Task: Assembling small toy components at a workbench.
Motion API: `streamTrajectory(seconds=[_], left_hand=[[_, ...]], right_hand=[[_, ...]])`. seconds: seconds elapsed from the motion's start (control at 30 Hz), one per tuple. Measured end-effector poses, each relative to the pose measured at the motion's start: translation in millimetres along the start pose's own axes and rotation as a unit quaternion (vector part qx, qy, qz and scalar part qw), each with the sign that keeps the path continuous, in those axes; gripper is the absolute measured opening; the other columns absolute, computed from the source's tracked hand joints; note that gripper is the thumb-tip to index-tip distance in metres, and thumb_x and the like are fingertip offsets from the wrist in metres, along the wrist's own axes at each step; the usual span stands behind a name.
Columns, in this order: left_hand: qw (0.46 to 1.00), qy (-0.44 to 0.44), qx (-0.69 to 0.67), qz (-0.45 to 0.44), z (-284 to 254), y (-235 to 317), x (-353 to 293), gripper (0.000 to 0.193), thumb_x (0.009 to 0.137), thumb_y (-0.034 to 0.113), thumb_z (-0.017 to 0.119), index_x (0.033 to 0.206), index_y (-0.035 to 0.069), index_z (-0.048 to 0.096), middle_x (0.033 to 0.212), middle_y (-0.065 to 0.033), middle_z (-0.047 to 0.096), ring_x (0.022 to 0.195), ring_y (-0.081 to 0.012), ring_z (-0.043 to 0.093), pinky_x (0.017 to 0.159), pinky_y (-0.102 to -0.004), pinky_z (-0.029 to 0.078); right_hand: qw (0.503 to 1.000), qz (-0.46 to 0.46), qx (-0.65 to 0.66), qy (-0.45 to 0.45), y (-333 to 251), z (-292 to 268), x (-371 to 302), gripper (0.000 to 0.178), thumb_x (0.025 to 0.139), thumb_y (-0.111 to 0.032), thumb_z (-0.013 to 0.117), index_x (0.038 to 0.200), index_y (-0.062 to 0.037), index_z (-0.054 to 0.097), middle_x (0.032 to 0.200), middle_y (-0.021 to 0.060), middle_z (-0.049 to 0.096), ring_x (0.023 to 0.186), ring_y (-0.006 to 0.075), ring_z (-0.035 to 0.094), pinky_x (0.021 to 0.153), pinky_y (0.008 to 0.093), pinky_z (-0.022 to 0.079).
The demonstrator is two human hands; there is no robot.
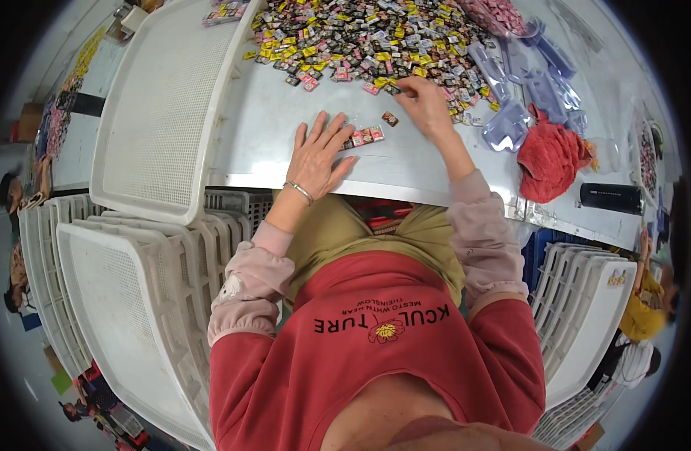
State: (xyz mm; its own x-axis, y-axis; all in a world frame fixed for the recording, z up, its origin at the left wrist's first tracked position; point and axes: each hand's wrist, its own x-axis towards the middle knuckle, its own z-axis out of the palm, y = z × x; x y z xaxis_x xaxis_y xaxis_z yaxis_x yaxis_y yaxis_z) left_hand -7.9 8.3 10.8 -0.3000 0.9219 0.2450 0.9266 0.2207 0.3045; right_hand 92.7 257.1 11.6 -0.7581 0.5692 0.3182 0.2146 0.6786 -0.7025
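While the left hand lies flat: grip spread, apparently steadying a short row of small pink-and-dark packets on the pale, smooth desk.
Right hand: grip nearly closed at the multicoloured heap, hold unclear.

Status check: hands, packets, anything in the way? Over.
Left hand spread, covering left end of packet row. Right hand at near edge of packet pile, grip unclear. Loose brown packet between hands.
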Motion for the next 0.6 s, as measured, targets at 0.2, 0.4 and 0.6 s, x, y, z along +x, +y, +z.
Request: streamTrajectory(seconds=[0.2, 0.4, 0.6], left_hand=[[0.998, 0.023, -0.05, -0.003, 1.3, -1.9, 1.3, 0.062, 0.083, 0.038, 0.065, 0.137, 0.013, 0.047, 0.148, -0.0092, 0.038, 0.139, -0.0344, 0.03, 0.111, -0.0541, 0.022], [0.972, 0.118, -0.197, -0.04, 2.6, -13.2, -1.8, 0.072, 0.072, 0.02, 0.076, 0.135, 0.005, 0.045, 0.145, -0.0188, 0.039, 0.137, -0.0368, 0.033, 0.111, -0.0454, 0.03], [0.821, 0.218, -0.504, -0.154, 6.4, -29.1, -3.9, 0.057, 0.075, -0.006, 0.05, 0.131, -0.002, 0.044, 0.132, -0.0138, 0.05, 0.13, -0.0243, 0.044, 0.111, -0.0379, 0.032]], right_hand=[[0.998, -0.048, -0.029, 0.009, 1.0, 0.4, 2.2, 0.019, 0.076, -0.006, 0.068, 0.095, -0.0065, 0.068, 0.09, 0.0122, 0.065, 0.077, 0.0287, 0.065, 0.068, 0.0379, 0.052], [0.991, -0.023, -0.121, -0.047, -7.3, -23.8, -15.7, 0.026, 0.076, 0.002, 0.061, 0.101, -0.0015, 0.066, 0.095, 0.0126, 0.063, 0.082, 0.0283, 0.063, 0.076, 0.0355, 0.052], [0.962, -0.216, -0.086, -0.142, -20.2, -16.7, -30.8, 0.042, 0.073, 0.006, 0.056, 0.114, -0.0031, 0.061, 0.113, 0.0139, 0.057, 0.105, 0.0334, 0.055, 0.091, 0.0407, 0.046]])
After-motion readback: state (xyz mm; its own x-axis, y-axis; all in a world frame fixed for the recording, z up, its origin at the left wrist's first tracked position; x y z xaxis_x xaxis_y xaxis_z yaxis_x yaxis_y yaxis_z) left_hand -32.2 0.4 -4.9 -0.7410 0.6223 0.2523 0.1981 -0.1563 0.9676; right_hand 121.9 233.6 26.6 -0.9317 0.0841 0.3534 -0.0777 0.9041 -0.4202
